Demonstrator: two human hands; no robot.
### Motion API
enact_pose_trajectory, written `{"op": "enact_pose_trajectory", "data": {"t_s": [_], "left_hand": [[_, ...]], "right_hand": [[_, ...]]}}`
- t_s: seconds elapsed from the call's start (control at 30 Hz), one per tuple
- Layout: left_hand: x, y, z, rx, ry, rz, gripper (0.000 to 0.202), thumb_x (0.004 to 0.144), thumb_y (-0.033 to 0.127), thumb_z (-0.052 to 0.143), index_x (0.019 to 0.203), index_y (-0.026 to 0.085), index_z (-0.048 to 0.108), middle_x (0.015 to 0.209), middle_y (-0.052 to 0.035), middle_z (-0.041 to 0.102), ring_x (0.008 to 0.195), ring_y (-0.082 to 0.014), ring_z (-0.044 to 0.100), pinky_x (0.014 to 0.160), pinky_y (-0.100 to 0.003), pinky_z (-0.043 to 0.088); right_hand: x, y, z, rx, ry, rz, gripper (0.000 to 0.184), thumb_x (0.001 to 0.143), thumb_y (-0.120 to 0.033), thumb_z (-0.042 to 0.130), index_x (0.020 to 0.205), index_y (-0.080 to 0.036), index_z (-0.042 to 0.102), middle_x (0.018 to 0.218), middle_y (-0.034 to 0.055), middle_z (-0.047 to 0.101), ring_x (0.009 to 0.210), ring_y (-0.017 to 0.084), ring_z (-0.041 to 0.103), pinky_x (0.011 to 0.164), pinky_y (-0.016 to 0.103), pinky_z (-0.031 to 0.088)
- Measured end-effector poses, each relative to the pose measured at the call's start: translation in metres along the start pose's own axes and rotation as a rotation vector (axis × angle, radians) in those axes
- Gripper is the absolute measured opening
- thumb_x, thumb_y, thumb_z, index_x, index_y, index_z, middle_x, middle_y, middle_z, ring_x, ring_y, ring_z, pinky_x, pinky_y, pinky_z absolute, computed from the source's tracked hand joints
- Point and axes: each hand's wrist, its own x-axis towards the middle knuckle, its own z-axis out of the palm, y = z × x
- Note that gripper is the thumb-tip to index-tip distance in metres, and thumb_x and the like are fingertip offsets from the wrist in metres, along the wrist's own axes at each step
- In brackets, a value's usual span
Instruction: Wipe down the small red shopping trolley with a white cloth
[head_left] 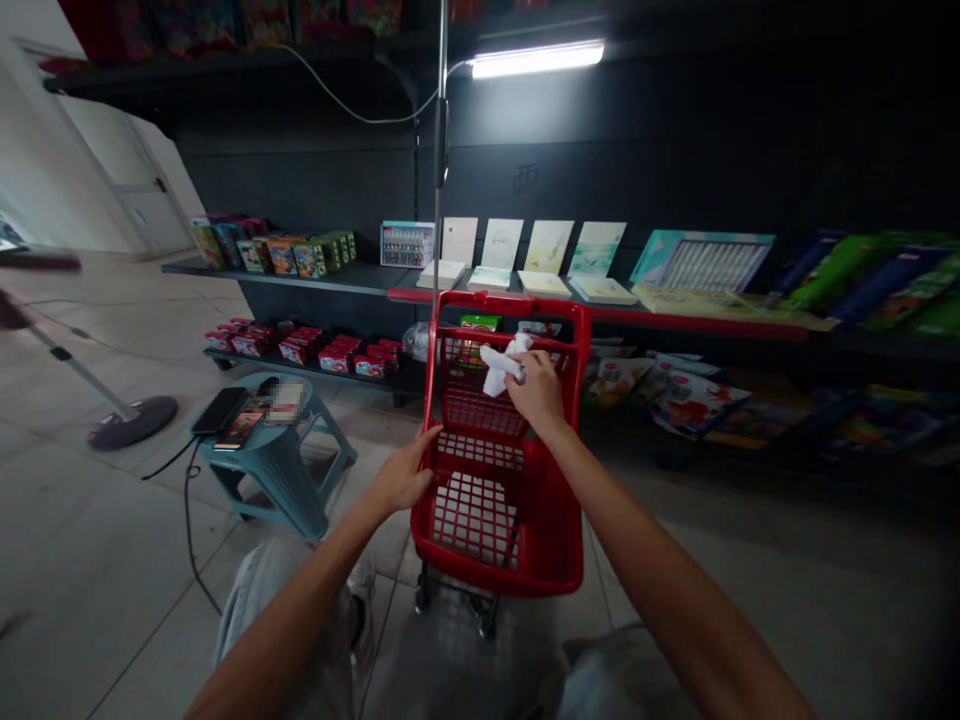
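A red plastic shopping basket on wheels [551, 540] stands on the tiled floor right in front of me. My left hand [405, 475] grips its left rim, fingers curled over the edge. My right hand [534, 390] reaches into the basket near its far wall and is closed on a crumpled white cloth [496, 368]. The cloth sits against the inside of the far wall, just below the red handle [510, 303]. My knees show at the bottom of the view.
A teal plastic stool [289, 460] with phones on top stands to the left, a black cable trailing from it. A fan base [131, 420] lies further left. Dark shelves [315, 278] with boxes, books and cards run along the back wall behind the basket.
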Motion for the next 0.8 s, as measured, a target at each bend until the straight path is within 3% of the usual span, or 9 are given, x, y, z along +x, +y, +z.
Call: {"op": "enact_pose_trajectory", "data": {"t_s": [0.1,0.17,0.3,0.43,0.5,0.57,0.7,0.8], "left_hand": [[-0.002,-0.004,0.0,-0.044,-0.011,0.031,0.089,0.077,0.017,0.05,0.164,0.025,0.034,0.162,-0.0058,0.049,0.145,-0.0304,0.051,0.124,-0.05,0.036],[-0.003,-0.006,0.001,-0.076,-0.014,0.029,0.089,0.079,0.018,0.051,0.165,0.025,0.031,0.164,-0.0055,0.046,0.145,-0.0296,0.051,0.125,-0.049,0.036],[-0.008,-0.006,0.007,-0.125,0.05,0.004,0.077,0.094,0.03,0.05,0.167,0.025,0.027,0.164,-0.0056,0.046,0.144,-0.0291,0.052,0.123,-0.047,0.038],[-0.015,-0.016,-0.003,-0.048,0.103,-0.059,0.066,0.106,0.044,0.036,0.168,0.029,0.021,0.159,-0.0052,0.052,0.135,-0.027,0.06,0.116,-0.044,0.045],[-0.021,-0.031,-0.028,0.093,0.152,-0.096,0.06,0.105,0.048,0.039,0.162,0.029,0.038,0.153,-0.0053,0.059,0.127,-0.0268,0.066,0.113,-0.043,0.047],[-0.03,-0.055,-0.066,0.228,0.241,-0.169,0.052,0.102,0.047,0.046,0.15,0.029,0.056,0.146,-0.0053,0.065,0.116,-0.0256,0.069,0.106,-0.04,0.05],[-0.062,-0.115,-0.15,0.439,0.565,-0.436,0.045,0.099,0.034,0.048,0.139,0.021,0.063,0.129,-0.0095,0.07,0.113,-0.026,0.067,0.102,-0.04,0.051],[-0.095,-0.154,-0.186,0.615,0.736,-0.621,0.051,0.098,0.033,0.049,0.146,0.017,0.055,0.139,-0.0165,0.06,0.125,-0.0314,0.059,0.106,-0.045,0.048]], "right_hand": [[0.016,-0.005,0.03,-0.003,-0.012,0.089,0.037,0.086,-0.019,0.057,0.121,-0.017,0.07,0.125,0.0139,0.06,0.112,0.027,0.062,0.103,0.039,0.051],[0.013,-0.009,0.042,-0.04,-0.138,0.116,0.037,0.086,-0.021,0.059,0.121,-0.018,0.07,0.124,0.013,0.061,0.11,0.026,0.063,0.098,0.037,0.053],[-0.006,-0.024,0.042,-0.142,-0.46,0.01,0.037,0.086,-0.026,0.065,0.123,-0.025,0.071,0.122,0.0089,0.065,0.101,0.024,0.067,0.086,0.034,0.054],[-0.017,-0.027,0.036,-0.216,-0.509,-0.011,0.039,0.088,-0.029,0.064,0.127,-0.026,0.069,0.125,0.0103,0.065,0.104,0.026,0.068,0.083,0.035,0.054],[-0.017,-0.021,0.038,-0.233,-0.546,0.032,0.041,0.088,-0.031,0.065,0.128,-0.027,0.069,0.126,0.0111,0.066,0.108,0.028,0.068,0.084,0.036,0.054],[-0.015,-0.014,0.042,-0.239,-0.581,0.054,0.039,0.088,-0.032,0.066,0.127,-0.028,0.069,0.125,0.0111,0.066,0.111,0.029,0.067,0.084,0.037,0.054],[-0.011,-0.008,0.047,-0.216,-0.539,0.031,0.036,0.086,-0.03,0.066,0.121,-0.027,0.072,0.121,0.0113,0.068,0.109,0.029,0.067,0.084,0.036,0.054],[-0.009,-0.012,0.049,-0.202,-0.538,0.017,0.036,0.086,-0.03,0.066,0.122,-0.026,0.072,0.12,0.0122,0.068,0.109,0.03,0.068,0.084,0.038,0.054]]}}
